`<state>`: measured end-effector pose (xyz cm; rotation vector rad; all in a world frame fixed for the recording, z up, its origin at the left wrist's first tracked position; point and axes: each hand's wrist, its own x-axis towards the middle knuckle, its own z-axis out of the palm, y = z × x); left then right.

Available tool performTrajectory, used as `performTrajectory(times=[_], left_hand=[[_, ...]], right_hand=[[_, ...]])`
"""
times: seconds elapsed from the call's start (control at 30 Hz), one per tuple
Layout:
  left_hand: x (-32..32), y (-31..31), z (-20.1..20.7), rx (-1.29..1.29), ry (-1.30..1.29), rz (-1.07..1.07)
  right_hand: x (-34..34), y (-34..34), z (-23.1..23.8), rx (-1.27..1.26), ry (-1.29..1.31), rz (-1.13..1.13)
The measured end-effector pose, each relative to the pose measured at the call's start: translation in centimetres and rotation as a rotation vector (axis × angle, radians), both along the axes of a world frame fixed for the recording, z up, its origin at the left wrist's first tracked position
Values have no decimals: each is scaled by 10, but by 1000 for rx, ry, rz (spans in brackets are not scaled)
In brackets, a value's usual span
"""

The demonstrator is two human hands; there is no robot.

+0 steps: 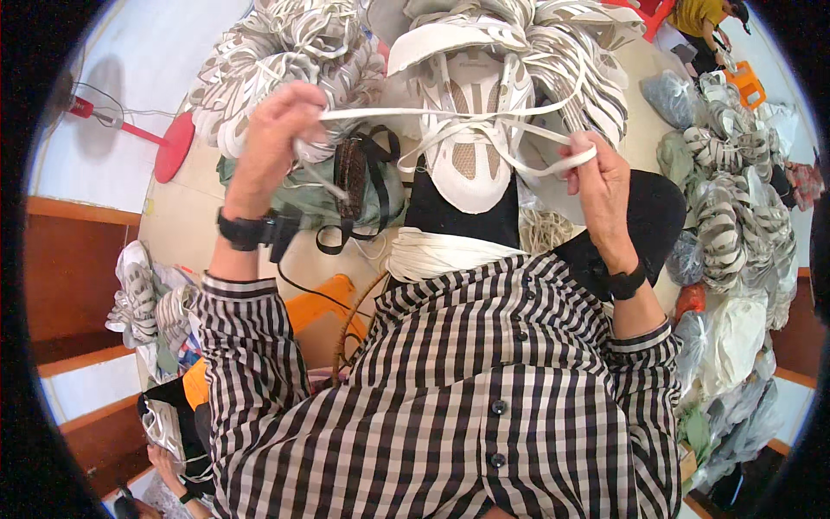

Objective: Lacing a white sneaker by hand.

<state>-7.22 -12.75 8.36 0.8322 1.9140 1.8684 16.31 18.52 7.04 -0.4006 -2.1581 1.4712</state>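
Note:
In front of me a white and beige shoe upper (464, 177) lies with its rounded toe toward me, over dark cloth at my knees. A flat white shoelace (393, 112) crosses its eyelet area and stretches out to both sides. My left hand (290, 121), slightly blurred, is closed on the lace's left stretch, held above the upper. On the right, my right hand (598, 177) pinches a loop of the lace between thumb and fingers. A bundle of white laces (445, 255) rests across my lap.
Piles of similar uppers stand at the far left (285, 65) and far right (575, 73). A dark-strapped green bag (376, 186) and an orange stool (322, 303) are at left. More shoe parts (735, 225) and plastic bags line the right side. Other people (702, 22) work nearby.

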Motion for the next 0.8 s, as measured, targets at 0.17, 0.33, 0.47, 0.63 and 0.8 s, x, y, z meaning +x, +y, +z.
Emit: performTrajectory(times=[0.17,0.33,0.47,0.63,0.8], left_hand=[[-35,-62,47,-35,35,135],[-44,-106,44,-221,89,213],[-59,-127,25,-352,212,184],[-104,-169,33,-518,505,424],[-131,-210,56,-783,772,531]], right_hand=[[-22,-10,-22,45,-81,69],[-54,-18,-43,29,-84,89],[-68,-14,-49,-142,-37,113],[-70,-10,-57,-279,-73,112],[-75,-11,-68,-156,-63,115]])
